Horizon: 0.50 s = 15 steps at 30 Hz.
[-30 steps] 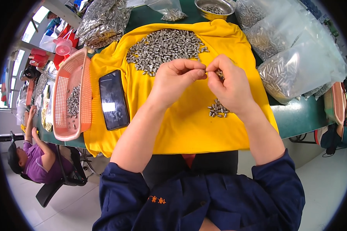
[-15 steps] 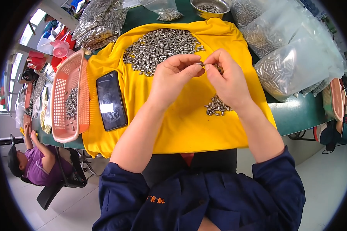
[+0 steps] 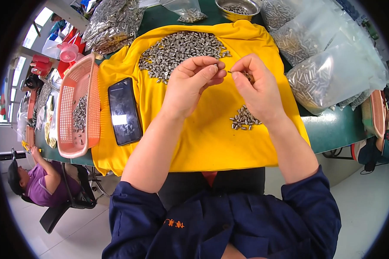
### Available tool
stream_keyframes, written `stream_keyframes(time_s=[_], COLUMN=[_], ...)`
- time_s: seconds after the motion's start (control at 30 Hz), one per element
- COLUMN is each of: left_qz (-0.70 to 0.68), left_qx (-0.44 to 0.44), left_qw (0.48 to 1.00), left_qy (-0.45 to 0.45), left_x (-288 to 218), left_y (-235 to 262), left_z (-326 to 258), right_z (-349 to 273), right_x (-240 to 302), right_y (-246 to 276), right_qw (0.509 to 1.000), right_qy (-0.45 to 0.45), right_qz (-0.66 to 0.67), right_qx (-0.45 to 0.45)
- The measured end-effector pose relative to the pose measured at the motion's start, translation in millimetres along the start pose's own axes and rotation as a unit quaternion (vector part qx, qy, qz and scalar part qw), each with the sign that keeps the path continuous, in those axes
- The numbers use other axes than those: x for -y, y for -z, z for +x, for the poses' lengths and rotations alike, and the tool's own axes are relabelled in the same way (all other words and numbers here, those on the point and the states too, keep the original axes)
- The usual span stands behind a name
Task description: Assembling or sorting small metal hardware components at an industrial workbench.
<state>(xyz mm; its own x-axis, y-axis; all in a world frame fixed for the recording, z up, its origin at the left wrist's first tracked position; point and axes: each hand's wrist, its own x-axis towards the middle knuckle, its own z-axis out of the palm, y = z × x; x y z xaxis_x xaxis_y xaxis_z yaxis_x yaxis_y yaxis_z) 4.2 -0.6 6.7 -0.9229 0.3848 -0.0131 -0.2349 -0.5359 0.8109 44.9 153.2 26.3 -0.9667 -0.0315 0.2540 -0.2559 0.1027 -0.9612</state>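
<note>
Step in hand looks like fine finger work on small metal pieces: left hand [image 3: 190, 84] has its grip pinched on a mostly hidden part [image 3: 215, 65], right hand [image 3: 260, 88] clamped on a thin pin [image 3: 230, 71], both above the yellow cloth [image 3: 203, 149]. Next move seems to call for steady fingertips and careful lining-up. Pin points left, toward the left hand, long axis roughly crosswise; part's axis can't be told.

A black smartphone [image 3: 124, 110] lies screen-up on yellow cloth [image 3: 207, 151] spread over a green counter [image 3: 335, 129] as, at left, a purple-clad co-worker [image 3: 42, 185] in a dark cap [image 3: 14, 178] sits in a black chair [image 3: 55, 217].
</note>
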Motion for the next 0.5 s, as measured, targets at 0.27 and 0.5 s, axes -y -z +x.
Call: stream_keyframes(time_s=[0.27,0.5], left_qz=[0.225,0.25], left_qx=[0.006,0.012], left_qw=[0.97,0.968], left_qy=[-0.089,-0.031], left_x=[-4.1,-7.8], left_y=[-4.5,-0.8], left_z=[-2.3,-4.5], right_z=[0.7,1.3], right_x=[1.7,1.6], right_y=[-0.7,1.0], right_qw=[1.0,1.0], right_qy=[0.002,-0.007], right_qz=[-0.003,-0.012], right_qx=[0.007,0.023])
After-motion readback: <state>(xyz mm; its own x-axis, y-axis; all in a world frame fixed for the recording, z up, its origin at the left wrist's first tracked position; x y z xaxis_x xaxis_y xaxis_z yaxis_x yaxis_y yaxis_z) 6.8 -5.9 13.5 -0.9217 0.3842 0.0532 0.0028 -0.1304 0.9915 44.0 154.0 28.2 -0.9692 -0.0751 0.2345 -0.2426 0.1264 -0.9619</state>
